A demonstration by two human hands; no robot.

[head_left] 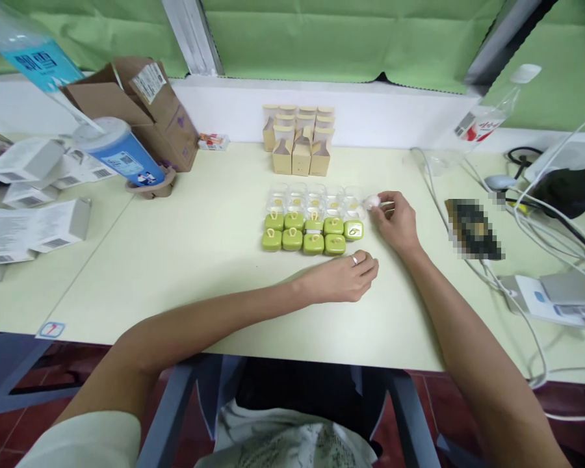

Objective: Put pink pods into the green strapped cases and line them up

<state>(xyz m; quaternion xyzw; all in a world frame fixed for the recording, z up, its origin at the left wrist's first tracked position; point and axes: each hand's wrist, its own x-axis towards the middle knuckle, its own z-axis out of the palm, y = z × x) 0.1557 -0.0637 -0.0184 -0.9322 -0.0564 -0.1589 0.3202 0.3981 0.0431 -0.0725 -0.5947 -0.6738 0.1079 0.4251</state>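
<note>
My right hand (396,221) pinches a small white roundish piece (372,202) at the right end of a row of clear plastic cups (316,199) with yellowish marks in them. In front of these cups stand two rows of small green cases (292,239) with pale loops on top. One green case (314,227) shows a white band at its middle; another (353,230), at the right end, looks shinier. My left hand (345,278), a ring on one finger, rests on the table just in front of the cases. Its fingers are curled, and whatever is under them is hidden.
Small open tan boxes (301,153) stand by the wall. At left are a brown carton (141,110), a blue cup (121,156) in a holder and white boxes (34,227). On the right lie white cables (431,188), a clear bottle (487,120) and a blurred dark item (474,229).
</note>
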